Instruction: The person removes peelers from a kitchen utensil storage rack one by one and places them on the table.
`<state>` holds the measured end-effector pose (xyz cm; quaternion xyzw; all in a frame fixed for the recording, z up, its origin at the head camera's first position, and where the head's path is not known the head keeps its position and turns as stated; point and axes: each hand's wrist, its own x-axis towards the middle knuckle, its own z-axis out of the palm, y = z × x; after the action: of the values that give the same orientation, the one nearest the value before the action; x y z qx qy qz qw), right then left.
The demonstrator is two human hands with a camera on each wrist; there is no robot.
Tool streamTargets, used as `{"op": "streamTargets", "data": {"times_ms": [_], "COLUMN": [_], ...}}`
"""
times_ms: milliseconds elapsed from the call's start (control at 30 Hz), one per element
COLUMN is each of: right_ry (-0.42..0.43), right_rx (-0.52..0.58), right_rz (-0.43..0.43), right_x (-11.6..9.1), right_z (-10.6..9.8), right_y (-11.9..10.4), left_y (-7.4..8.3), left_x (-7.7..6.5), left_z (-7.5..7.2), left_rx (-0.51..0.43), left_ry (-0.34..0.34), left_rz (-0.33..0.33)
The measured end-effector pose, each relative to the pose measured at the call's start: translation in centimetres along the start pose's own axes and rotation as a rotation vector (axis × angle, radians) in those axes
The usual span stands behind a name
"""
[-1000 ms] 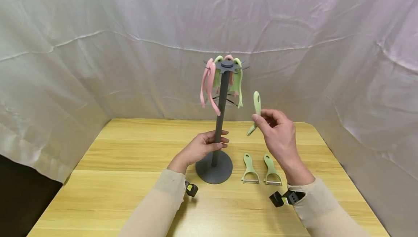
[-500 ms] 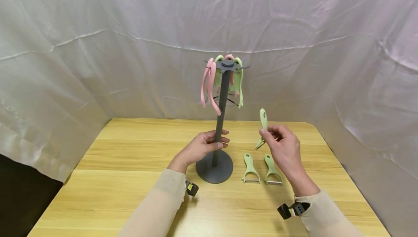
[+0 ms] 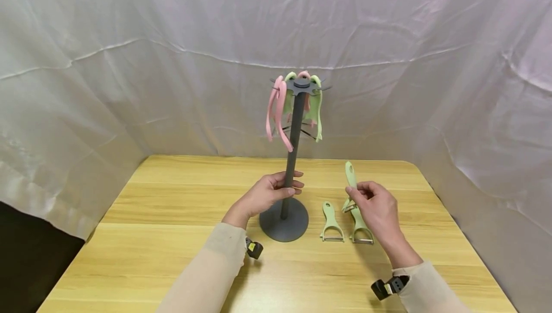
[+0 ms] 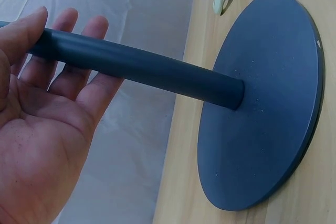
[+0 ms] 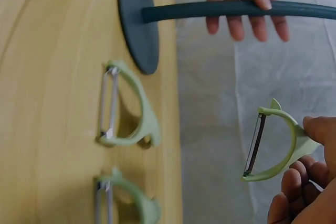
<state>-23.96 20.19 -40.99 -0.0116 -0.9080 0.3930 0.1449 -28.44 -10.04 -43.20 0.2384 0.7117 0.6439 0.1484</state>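
1. Stand tally: we count at least five pieces hung on the dark grey, round-based stand (image 3: pixel 292 159): two curved pink peelers (image 3: pixel 280 111) front left, one pink-handled peeler (image 3: pixel 304 74) behind, one pale green peeler (image 3: pixel 288 104) left rear, another hung green peeler (image 3: pixel 316 104) to the right.
2. Off the stand: two Y-shaped green peelers with metal blades (image 3: pixel 329 214) lie on the yellow wood-grain table (image 3: pixel 151 255), right of the base.
3. Right hand (image 3: pixel 379 207): thumb and fingers pinch the raised third green peeler (image 3: pixel 351 176), near the lying pair.
4. Left hand (image 3: pixel 267 194): thumb and fingers loosely round the post, steadying it, we judge.
5. Progress: partway, we judge. Five hang, two lie; placing the held one remains unfinished.
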Motion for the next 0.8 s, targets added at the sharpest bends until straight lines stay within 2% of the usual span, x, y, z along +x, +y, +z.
{"op": "streamTargets", "data": {"times_ms": [200, 467, 800], "right_ry": [-0.061, -0.107, -0.19], "right_rx": [-0.058, -0.162, -0.263], "right_rz": [0.068, 0.081, 0.15], "right_x": [0.0, 0.0, 0.3], "right_z": [-0.5, -1.1, -1.8], "right_y": [1.7, 3.6, 5.5], "left_y": [0.1, 0.1, 0.2], "left_x": [0.0, 0.0, 0.0], "left_z": [0.1, 0.0, 0.1], "left_rx": [-0.007, -0.011, -0.01], "left_ry": [0.001, 0.003, 0.002], "left_rz": [0.002, 0.0, -0.007]}}
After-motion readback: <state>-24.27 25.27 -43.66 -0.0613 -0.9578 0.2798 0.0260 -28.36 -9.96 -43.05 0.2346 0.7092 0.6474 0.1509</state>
